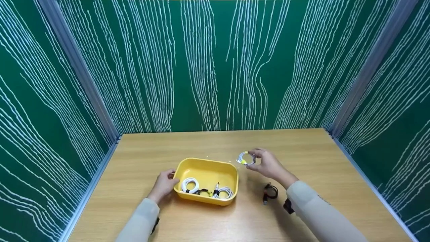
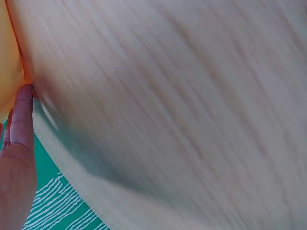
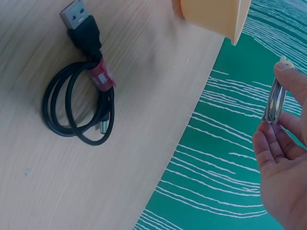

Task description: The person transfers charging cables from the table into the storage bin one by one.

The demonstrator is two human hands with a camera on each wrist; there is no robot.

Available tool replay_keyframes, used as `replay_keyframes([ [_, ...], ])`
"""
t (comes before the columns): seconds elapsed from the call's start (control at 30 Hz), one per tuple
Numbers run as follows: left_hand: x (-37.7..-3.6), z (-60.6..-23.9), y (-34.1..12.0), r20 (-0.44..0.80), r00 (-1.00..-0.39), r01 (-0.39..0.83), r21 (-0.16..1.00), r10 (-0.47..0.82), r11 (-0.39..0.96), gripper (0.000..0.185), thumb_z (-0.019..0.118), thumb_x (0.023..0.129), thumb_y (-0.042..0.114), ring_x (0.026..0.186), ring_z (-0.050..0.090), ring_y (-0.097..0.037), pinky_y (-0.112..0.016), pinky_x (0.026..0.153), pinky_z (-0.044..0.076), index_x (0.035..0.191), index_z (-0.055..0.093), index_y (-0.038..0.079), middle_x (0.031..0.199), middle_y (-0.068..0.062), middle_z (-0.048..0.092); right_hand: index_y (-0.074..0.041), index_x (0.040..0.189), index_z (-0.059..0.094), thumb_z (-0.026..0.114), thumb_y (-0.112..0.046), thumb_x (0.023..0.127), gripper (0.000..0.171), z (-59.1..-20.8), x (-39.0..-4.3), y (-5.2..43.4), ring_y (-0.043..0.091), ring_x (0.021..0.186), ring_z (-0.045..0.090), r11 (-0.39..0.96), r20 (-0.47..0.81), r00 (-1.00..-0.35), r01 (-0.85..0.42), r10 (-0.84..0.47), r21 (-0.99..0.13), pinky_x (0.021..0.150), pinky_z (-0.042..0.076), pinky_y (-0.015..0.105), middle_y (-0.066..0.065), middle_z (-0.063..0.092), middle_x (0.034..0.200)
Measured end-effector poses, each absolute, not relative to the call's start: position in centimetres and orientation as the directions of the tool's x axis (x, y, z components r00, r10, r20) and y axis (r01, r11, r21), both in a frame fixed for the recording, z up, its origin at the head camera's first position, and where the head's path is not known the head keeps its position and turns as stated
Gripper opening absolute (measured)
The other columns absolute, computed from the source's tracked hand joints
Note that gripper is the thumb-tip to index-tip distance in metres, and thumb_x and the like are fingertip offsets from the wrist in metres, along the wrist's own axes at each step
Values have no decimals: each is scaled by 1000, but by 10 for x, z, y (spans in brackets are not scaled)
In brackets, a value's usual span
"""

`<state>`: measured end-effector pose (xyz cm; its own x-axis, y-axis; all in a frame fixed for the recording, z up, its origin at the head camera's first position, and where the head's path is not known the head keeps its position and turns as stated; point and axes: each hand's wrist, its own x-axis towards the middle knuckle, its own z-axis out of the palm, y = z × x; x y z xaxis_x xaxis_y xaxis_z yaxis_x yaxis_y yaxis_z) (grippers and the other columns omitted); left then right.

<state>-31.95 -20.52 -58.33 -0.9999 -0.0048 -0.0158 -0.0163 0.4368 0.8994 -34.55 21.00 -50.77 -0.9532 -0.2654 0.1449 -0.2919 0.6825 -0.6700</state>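
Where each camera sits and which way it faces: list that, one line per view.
Head: worn on the head, looking forward and down at the table, yellow tray, both hands and sleeves.
Left wrist: low beside the left hand, blurred; fingers touch the tray's wall.
Right wrist: at the right hand, which pinches a white coiled cable; black cable lies on the table.
Shared: head and right wrist both show the tray and both cables.

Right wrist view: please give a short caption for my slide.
Right hand pinches a coiled white cable; a black USB cable lies on the wooden table.
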Motion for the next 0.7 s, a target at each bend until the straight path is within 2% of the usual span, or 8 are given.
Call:
replay_keyframes([
  [0.13,-319,-581,-205,-16,-1000,-17,904,-6,427,35,65,93,-4,103,73,-27,-34,88,65,127,71,-7,116,-25,77,1,142,68,88,-13,88,59,-508,-345,205,46,130,63,681,153,-949,-306,-276,-665,111,55,59,25,61,151],
  [0.37,-318,-581,-206,4,-1000,2,915,-2,404,33,65,89,-6,93,71,-20,-27,77,60,121,72,-11,106,-24,78,7,136,69,89,-9,87,56,-508,-344,196,48,125,66,653,215,-920,-385,-327,-652,110,55,60,29,65,144],
  [0.7,-319,-584,-206,5,-1000,2,910,-6,414,35,65,89,-6,95,73,-23,-29,80,62,122,72,-11,107,-24,78,5,137,69,90,-10,85,58,-508,-341,179,44,125,66,650,196,-918,-383,-344,-656,110,56,58,25,66,143],
])
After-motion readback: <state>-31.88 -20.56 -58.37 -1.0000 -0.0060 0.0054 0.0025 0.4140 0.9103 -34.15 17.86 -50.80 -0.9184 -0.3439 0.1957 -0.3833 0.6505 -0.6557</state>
